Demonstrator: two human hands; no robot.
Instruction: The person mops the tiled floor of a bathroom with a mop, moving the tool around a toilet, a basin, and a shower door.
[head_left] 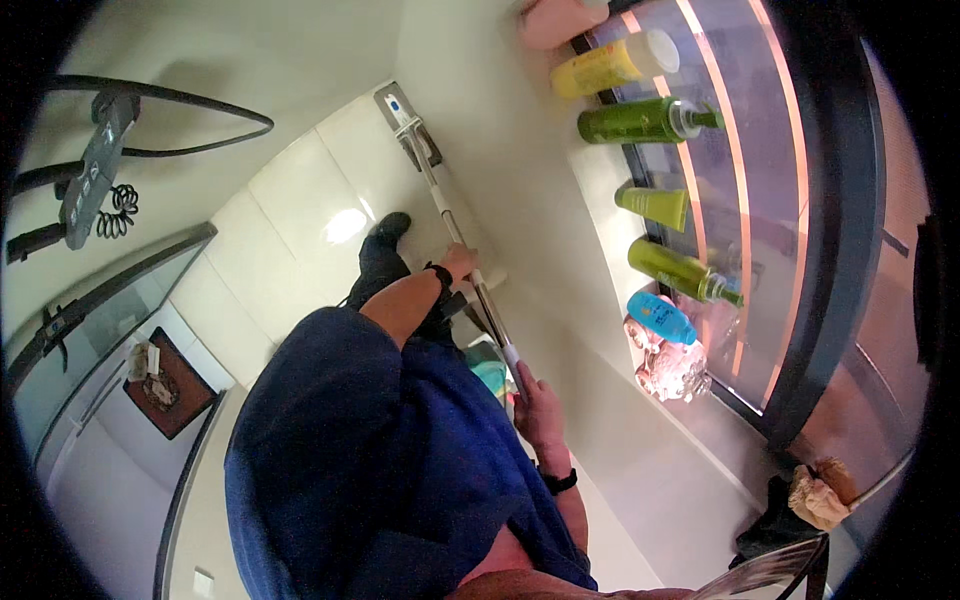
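A flat mop with a long metal pole slants away from me toward the tiled floor. Its flat rectangular head lies at the far corner, where the floor meets the walls. My left hand, with a dark band at the wrist, is closed round the middle of the pole. Lower down, my right hand is wrapped round the upper end, by a pale grip; that wrist also has a dark band. My dark shoe stands on the tiles left of the pole.
Along the right, a window ledge holds a yellow bottle, a green pump bottle, a green tube and a blue bottle. At left are a dark device with looped cables, and a brown mat.
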